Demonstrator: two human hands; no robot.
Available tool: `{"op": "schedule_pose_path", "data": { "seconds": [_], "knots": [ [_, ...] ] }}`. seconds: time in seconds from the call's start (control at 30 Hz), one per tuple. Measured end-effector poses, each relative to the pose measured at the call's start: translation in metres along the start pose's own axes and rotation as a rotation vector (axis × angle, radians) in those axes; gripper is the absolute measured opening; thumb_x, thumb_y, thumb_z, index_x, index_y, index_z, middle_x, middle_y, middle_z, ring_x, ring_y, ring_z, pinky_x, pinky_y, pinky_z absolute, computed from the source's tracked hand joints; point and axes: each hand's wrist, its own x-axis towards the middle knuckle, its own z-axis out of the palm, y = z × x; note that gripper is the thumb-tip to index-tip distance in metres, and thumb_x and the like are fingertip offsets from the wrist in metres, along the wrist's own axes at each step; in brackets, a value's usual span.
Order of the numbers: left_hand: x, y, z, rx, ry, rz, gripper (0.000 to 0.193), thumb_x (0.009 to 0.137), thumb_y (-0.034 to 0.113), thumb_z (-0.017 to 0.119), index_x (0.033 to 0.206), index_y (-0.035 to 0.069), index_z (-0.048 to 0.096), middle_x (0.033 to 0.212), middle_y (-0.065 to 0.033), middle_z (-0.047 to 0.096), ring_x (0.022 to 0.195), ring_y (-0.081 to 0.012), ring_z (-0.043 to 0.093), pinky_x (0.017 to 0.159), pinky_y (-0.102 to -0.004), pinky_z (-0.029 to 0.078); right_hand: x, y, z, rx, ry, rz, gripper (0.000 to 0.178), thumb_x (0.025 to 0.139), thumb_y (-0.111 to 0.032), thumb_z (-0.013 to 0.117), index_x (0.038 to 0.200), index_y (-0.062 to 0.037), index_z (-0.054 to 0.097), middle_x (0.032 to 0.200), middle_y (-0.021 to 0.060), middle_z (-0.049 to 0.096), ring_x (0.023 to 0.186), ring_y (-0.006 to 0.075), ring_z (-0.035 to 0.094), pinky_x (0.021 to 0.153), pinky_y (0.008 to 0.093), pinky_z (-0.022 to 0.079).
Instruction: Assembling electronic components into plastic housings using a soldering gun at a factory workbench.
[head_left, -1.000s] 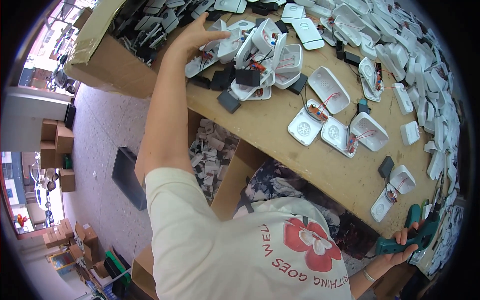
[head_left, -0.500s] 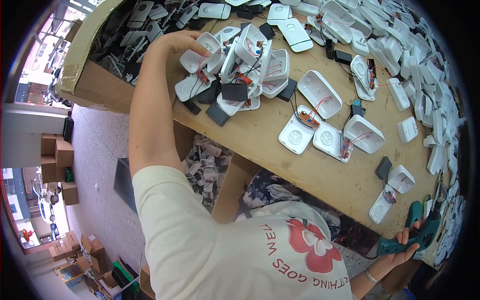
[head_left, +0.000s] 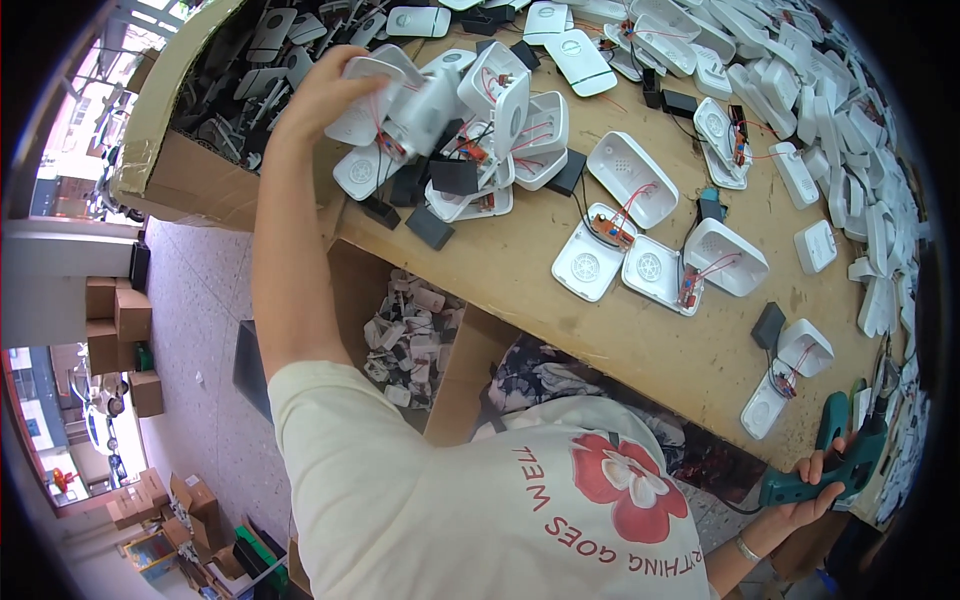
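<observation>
My left hand (head_left: 338, 88) is at the pile's left end, its fingers closed over the edge of a white plastic housing (head_left: 362, 122). Beside it, another white casing (head_left: 425, 118) is smeared by motion. Opened casings (head_left: 540, 140) with red wires and small circuit boards are heaped to the right of that hand, and black blocks (head_left: 430, 228) lie at the heap's foot. At the lower right, my right hand (head_left: 818, 482) is wrapped round the handle of a green corded power screwdriver (head_left: 855, 462), whose tip points to the far side.
A large cardboard box (head_left: 210, 170) of dark and white parts stands at the left. Several opened casings (head_left: 635, 180) lie across the tabletop (head_left: 480, 280). Many white casings (head_left: 850, 150) are piled along the right. Below the near edge is a box of scrap parts (head_left: 410, 335).
My left hand has drawn slightly left and toward the box, pulling the white housing along and shifting the casings beside it. My right hand keeps hold of the screwdriver, almost unmoved.
</observation>
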Motion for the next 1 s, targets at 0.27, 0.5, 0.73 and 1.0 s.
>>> {"op": "schedule_pose_path", "data": {
  "seconds": [0.27,0.5,0.73,1.0],
  "knots": [
    [-0.076,0.025,-0.043,-0.019,0.575,0.166,0.039,0.081,0.029,0.072,0.105,0.001,0.061,0.094,-0.0064,0.064,0.084,-0.0123,0.058,0.074,-0.0263,0.046,0.006,0.001,-0.015,0.060,-0.030,-0.002,0.085,0.084,-0.017,0.069,0.145,-0.0026,0.012,0.129,0.0148,0.046,0.068,0.0114,0.044,0.064,0.0245,0.041],
    [-0.147,0.068,-0.068,-0.154,0.696,0.148,0.035,0.087,0.019,0.067,0.113,-0.002,0.059,0.103,-0.0068,0.061,0.094,-0.0119,0.056,0.082,-0.0232,0.043,0.011,0.004,-0.019,0.085,-0.079,0.018,0.085,0.083,-0.018,0.070,0.145,-0.0024,0.013,0.129,0.0148,0.047,0.068,0.0111,0.045,0.064,0.0236,0.041],
    [-0.234,0.031,-0.086,-0.267,0.545,-0.147,0.041,0.082,0.018,0.071,0.115,-0.002,0.057,0.104,-0.0062,0.062,0.094,-0.0129,0.057,0.083,-0.0250,0.045,0.013,0.006,-0.015,0.094,-0.091,0.041,0.086,0.082,-0.017,0.071,0.145,-0.0037,0.015,0.129,0.0137,0.048,0.068,0.0107,0.046,0.065,0.0240,0.041],
    [-0.279,-0.032,-0.064,0.432,0.032,-0.557,0.056,0.077,0.016,0.072,0.127,0.002,0.051,0.112,-0.0110,0.060,0.093,-0.0152,0.059,0.083,-0.0286,0.047,0.021,0.007,-0.013,0.118,-0.119,0.058,0.086,0.081,-0.017,0.072,0.145,-0.0040,0.016,0.129,0.0134,0.047,0.067,0.0108,0.045,0.065,0.0244,0.041]
  ]
}}
